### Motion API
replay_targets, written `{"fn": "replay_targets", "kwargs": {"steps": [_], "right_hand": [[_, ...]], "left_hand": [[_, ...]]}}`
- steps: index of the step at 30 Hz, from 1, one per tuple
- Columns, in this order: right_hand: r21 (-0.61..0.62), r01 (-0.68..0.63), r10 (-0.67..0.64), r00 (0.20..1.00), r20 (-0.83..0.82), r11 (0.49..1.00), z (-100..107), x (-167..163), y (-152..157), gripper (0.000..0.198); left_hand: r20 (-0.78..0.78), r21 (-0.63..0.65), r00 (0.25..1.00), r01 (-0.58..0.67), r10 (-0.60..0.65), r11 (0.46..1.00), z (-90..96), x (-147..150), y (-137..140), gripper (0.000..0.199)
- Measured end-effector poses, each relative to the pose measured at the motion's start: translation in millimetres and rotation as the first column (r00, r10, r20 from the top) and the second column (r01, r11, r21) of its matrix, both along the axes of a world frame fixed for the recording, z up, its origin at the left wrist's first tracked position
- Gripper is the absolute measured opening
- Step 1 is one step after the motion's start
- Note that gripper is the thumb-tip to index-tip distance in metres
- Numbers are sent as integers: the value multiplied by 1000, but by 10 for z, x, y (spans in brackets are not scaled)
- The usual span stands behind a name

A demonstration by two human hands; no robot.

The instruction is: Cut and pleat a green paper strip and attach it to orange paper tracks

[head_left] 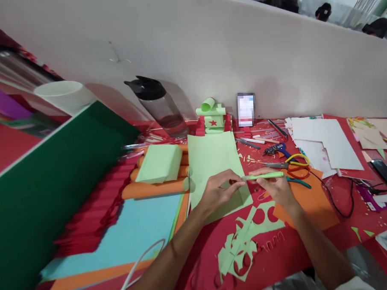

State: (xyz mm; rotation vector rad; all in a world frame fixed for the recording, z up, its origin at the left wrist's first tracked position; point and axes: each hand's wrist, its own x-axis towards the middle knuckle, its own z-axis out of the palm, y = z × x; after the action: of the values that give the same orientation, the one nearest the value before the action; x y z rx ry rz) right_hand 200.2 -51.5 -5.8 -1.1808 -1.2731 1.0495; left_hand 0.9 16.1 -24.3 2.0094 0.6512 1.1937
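My right hand (pixel 275 188) grips a slim light-green pen (pixel 267 175), held nearly level. At the pen's greyish left end, the thumb and forefinger of my left hand (pixel 222 188) pinch together on it. Both hands are over the right part of a light-green paper sheet (pixel 211 157). Just below them lie green paper scraps (pixel 238 241) with round holes cut out. Behind the sheet stands a green paper tank model (pixel 213 118) with a red star and red sides.
Scissors (pixel 277 165), a blue glue gun (pixel 278 149) and an orange sheet (pixel 311 199) lie to the right. A green folded-paper block (pixel 159 163) rests on orange rolls (pixel 157 188) at left, near a bottle (pixel 162 105). Against the wall leans a lit phone (pixel 246 110).
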Motion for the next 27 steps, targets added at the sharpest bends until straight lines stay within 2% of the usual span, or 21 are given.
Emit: {"fn": "replay_targets", "kwargs": {"steps": [2, 5, 8, 10, 12, 14, 16, 18, 22, 25, 27], "right_hand": [[31, 43, -44, 999, 11, 999, -10, 25, 14, 21], [50, 84, -86, 996, 31, 995, -26, 115, 44, 22], [103, 135, -152, 972, 180, 985, -60, 231, 79, 22], [190, 158, -221, 897, 382, 969, -98, 283, 108, 18], [220, 113, -224, 782, 581, 969, -142, 292, 142, 14], [152, 61, -153, 665, 731, 987, -183, 257, 178, 14], [94, 58, -110, 571, 813, 994, -214, 193, 208, 14], [77, 60, -97, 522, 848, 995, -235, 121, 228, 12], [88, 21, -86, 505, 859, 996, -271, 45, 258, 18], [124, 66, -141, 488, 861, 990, -291, 87, 292, 36], [164, 119, -201, 462, 864, 979, -296, 140, 309, 47]], "left_hand": [[-54, -7, 998, 37, -37, 999, 1, 11, -1, 17], [-176, 85, 974, 156, -139, 984, -39, 44, -16, 19], [-333, 155, 928, 226, -164, 962, -95, 90, -56, 23], [-392, 166, 906, 242, -161, 956, -121, 117, -85, 27], [-411, 161, 892, 275, -189, 948, -132, 132, -105, 28], [-411, 151, 878, 331, -245, 932, -124, 136, -115, 26], [-410, 141, 860, 389, -304, 910, -100, 133, -122, 25], [-421, 132, 840, 431, -343, 893, -65, 127, -130, 25], [-477, 159, 806, 472, -351, 867, -4, 109, -151, 31], [-518, 219, 802, 461, -298, 860, -2, 90, -152, 34], [-525, 256, 826, 384, -206, 887, -30, 71, -133, 32]]}}
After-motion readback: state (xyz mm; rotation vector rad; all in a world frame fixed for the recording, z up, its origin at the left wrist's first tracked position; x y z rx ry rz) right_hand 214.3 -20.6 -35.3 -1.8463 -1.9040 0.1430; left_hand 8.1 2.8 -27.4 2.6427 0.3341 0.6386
